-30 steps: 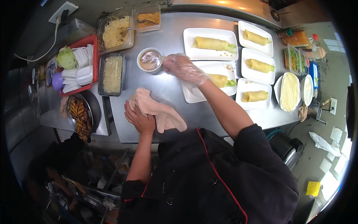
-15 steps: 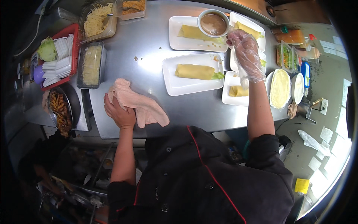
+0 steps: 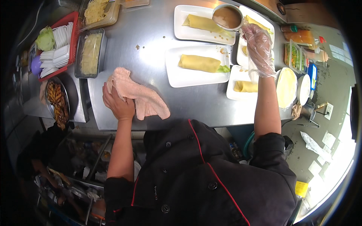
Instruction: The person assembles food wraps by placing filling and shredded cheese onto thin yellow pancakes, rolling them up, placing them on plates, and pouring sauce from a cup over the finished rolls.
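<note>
My right hand [image 3: 258, 47], in a clear plastic glove, grips a round bowl [image 3: 227, 17] of brown sauce by its near side. The bowl hangs over the right end of the far white plate [image 3: 180, 32], which bears a yellow rolled crepe [image 3: 201, 23] and brown drips. Closer to me, another rectangular plate [image 3: 173, 75] carries a rolled crepe [image 3: 199, 63] with green leaf showing at its right end. At the table's near left, my left hand [image 3: 120, 105] is bare, its fingers curled on a crumpled pink cloth [image 3: 149, 100].
More plates with rolls stand beneath and beside my right arm, next to a stack of flat yellow crepes [image 3: 286, 88]. Sauce bottles [image 3: 298, 36] line the right wall. At left are a red basket [image 3: 74, 41], a container of pale food [image 3: 90, 54] and a bowl of browned food [image 3: 56, 98].
My right hand and the bowl have shifted slightly right, and the bowl now looks more tilted. The left hand stays at the cloth. The whole view has moved a little.
</note>
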{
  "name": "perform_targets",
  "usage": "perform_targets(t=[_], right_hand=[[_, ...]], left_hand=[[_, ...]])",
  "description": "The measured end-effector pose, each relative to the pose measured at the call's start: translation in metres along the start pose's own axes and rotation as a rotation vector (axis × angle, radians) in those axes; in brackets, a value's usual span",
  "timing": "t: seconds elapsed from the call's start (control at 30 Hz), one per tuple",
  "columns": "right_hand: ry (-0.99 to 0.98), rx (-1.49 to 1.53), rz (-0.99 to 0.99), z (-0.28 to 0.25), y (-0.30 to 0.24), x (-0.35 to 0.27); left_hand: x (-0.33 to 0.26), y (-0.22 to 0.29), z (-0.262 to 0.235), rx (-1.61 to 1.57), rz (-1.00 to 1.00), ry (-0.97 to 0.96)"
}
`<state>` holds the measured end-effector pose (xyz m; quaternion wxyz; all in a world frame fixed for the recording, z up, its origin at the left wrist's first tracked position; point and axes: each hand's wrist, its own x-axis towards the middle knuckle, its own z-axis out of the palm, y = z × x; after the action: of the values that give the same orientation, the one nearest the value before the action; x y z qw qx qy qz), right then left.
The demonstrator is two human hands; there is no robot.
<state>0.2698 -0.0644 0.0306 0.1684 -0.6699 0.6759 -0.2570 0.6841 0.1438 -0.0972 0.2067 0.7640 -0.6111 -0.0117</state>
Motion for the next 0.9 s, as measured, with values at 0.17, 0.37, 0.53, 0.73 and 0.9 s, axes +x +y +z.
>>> perform_targets(t=[0.17, 0.37, 0.53, 0.73, 0.9], right_hand=[[0.007, -0.085, -0.038, -0.005, -0.004, 0.004], [0.029, -0.087, -0.066, -0.004, -0.004, 0.008], [0.028, -0.058, -0.066, -0.004, -0.003, 0.008], [-0.03, -0.167, -0.075, -0.009, -0.015, 0.007], [-0.01, -0.1, -0.093, 0.002, -0.018, 0.009]], left_hand=[[0.0, 0.001, 0.001, -0.007, 0.004, 0.018], [0.0, -0.002, 0.002, -0.007, 0.019, 0.029], [0.001, 0.001, 0.0, -0.002, 0.018, 0.029], [0.002, 0.001, -0.001, 0.005, 0.022, 0.028], [0.001, -0.001, 0.001, 0.006, 0.035, 0.039]])
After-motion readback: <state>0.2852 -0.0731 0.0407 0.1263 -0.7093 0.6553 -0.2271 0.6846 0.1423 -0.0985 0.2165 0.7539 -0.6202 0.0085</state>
